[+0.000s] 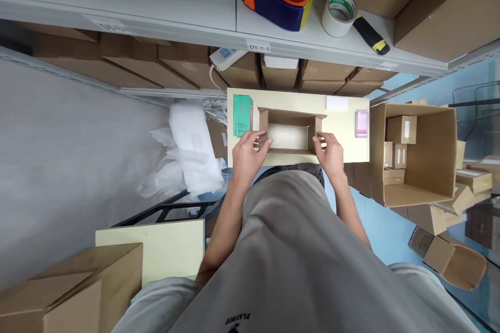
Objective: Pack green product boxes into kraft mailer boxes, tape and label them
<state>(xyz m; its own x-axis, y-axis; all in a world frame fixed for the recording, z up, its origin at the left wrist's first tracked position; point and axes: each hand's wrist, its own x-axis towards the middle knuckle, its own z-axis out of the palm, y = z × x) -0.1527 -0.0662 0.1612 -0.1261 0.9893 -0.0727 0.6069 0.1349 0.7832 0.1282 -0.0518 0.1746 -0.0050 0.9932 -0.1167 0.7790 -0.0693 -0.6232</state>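
I note left hand (250,152) and right hand (330,153) holding the carton (289,116), nine and three o'clock; uneven squeezing could skew it.

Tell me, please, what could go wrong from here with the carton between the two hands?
The carton looks pale inside, like the table, so its bottom may be unclosed; anything put in could drop out if lifted.
The green box is close to the left hand and might get knocked.
The pink item lies near the table's right edge and could be pushed off.
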